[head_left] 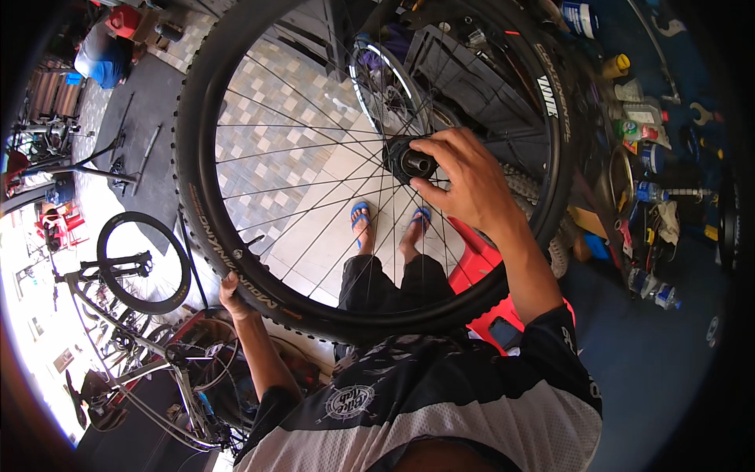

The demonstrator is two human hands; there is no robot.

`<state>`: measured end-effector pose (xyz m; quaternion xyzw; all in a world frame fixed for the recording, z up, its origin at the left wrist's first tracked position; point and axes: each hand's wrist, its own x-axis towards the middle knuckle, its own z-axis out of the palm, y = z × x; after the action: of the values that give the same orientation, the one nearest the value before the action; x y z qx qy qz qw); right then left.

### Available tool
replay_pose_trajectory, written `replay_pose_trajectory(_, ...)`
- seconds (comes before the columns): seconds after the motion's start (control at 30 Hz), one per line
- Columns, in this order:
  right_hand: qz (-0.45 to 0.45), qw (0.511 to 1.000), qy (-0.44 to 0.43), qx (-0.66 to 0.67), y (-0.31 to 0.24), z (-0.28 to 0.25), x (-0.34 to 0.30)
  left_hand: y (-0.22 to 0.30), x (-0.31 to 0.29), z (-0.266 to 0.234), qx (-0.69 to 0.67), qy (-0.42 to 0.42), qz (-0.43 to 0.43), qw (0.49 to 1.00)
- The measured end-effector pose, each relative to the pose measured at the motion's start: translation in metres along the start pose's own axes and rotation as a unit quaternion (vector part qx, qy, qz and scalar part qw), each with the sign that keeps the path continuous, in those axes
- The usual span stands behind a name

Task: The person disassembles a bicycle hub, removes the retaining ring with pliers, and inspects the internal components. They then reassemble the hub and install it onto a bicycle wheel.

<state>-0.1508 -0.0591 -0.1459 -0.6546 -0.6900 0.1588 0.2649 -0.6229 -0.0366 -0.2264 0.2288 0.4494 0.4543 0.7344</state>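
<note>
A large bicycle wheel [206, 197] with a black knobby tyre and thin dark spokes is held up in front of my body. My left hand [233, 297] grips the tyre at its lower left, the thumb showing and the other fingers hidden behind the rubber. At the centre, my right hand [464, 177] has thumb and fingertips on either side of the black hub [403, 161]. A short dark cylinder with an open end sticks out of the hub between those fingers.
Another wheel [366, 79] stands beyond the spokes. Below right is a red plastic stool [480, 267] with a dark phone-like object on it. A bicycle [141, 358] occupies the left. Bottles and tools line the right side, including a clear bottle [651, 191]. A person [106, 59] is far left.
</note>
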Motion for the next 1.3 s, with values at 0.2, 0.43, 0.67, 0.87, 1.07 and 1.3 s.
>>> replay_pose_trajectory(0.2,0.009,1.000,-0.009,0.002,-0.003,0.004,0.004,0.001,0.004,0.002,-0.007,-0.004,-0.003,1.000)
replay_pose_trajectory(0.43,0.011,1.000,0.021,-0.009,-0.003,0.006,0.005,0.001,0.006,-0.016,-0.011,-0.017,-0.021,1.000)
replay_pose_trajectory(0.67,0.004,1.000,0.027,-0.011,-0.004,0.009,0.003,0.000,0.006,-0.015,-0.017,-0.015,-0.018,1.000)
replay_pose_trajectory(0.87,0.006,0.999,0.024,-0.026,-0.004,0.013,0.005,-0.003,0.000,-0.018,-0.025,0.005,-0.014,1.000)
replay_pose_trajectory(1.07,0.034,0.999,0.031,-0.006,-0.005,0.017,0.003,-0.004,-0.003,-0.021,-0.019,0.013,-0.005,1.000)
replay_pose_trajectory(1.3,0.032,0.999,0.020,-0.037,-0.009,0.018,0.007,-0.006,-0.007,-0.018,-0.031,0.049,-0.019,0.998)
